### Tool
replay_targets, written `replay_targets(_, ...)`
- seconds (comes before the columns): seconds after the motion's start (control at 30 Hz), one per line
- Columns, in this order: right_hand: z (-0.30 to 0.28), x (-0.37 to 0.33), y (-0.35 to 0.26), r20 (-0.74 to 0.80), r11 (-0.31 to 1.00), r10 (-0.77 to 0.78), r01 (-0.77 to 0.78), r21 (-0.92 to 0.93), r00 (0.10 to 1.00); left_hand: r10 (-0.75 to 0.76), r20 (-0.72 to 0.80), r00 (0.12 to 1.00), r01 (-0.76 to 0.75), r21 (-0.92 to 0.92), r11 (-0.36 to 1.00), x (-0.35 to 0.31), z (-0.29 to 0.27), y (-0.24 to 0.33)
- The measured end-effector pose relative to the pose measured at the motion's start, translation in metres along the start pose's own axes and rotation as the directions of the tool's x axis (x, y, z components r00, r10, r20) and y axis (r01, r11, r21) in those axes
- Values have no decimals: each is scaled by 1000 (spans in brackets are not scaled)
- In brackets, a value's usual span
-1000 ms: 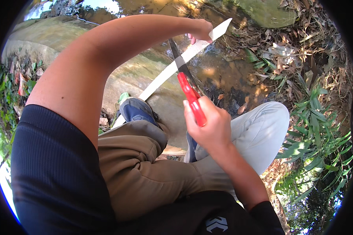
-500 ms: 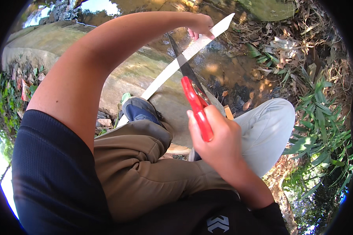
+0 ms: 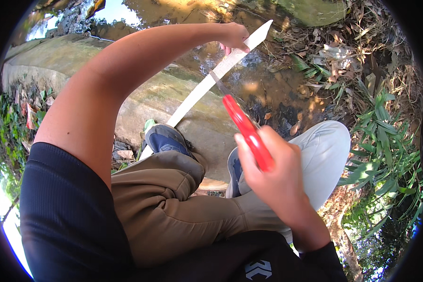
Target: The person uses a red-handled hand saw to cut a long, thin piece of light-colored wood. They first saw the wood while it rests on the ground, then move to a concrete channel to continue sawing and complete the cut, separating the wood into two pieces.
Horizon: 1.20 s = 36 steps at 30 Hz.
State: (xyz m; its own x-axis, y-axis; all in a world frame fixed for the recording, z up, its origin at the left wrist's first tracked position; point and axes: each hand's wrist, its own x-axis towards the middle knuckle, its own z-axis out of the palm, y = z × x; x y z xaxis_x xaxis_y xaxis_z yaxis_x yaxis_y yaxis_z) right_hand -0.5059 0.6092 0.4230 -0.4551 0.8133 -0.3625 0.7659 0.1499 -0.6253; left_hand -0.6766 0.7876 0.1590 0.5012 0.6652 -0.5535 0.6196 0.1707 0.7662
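Observation:
A long, narrow white board [image 3: 192,102] runs slantwise across a concrete ledge, its far end pointed and reaching out over shallow brown water. My left hand [image 3: 235,36] grips it near that far end, thumb on top and fingers curled beneath. In my right hand [image 3: 279,160] is a handsaw [image 3: 249,134] with a red handle. Its dark blade, smeared by motion, meets the board a little nearer to me than my left hand. My left shoe [image 3: 166,139] stands over the board's near part, which shows again on the shoe's other side.
The mossy concrete ledge [image 3: 141,105] borders the muddy water [image 3: 263,91]. Dry leaves and twigs [image 3: 348,51] cover the bank at far right, with long-leaved green plants [image 3: 385,141] below them. My bent right knee [image 3: 322,155] is close beside my right hand.
My right hand has drawn the saw back toward me and to the right. Less of its blade shows beyond the handle. My left hand keeps its hold on the board; the whole view has shifted slightly.

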Motion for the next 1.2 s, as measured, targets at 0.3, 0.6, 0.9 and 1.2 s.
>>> replay_targets(0.3,33,18,25,-22,999,-7,6,-54,1000,16,-25,1000,-16,-29,999,12,2,-8)
replay_targets(0.6,-49,-9,-31,102,995,85,-80,-53,991,-12,-13,1000,11,-44,999,1,2,-13)
replay_targets(0.9,-59,-25,-12,121,993,106,-111,42,987,-1,17,1000,4,-164,986,-4,2,-8)
replay_targets(1.2,25,2,22,-37,999,-42,42,-19,998,102,42,994,-92,-203,975,9,10,-23)
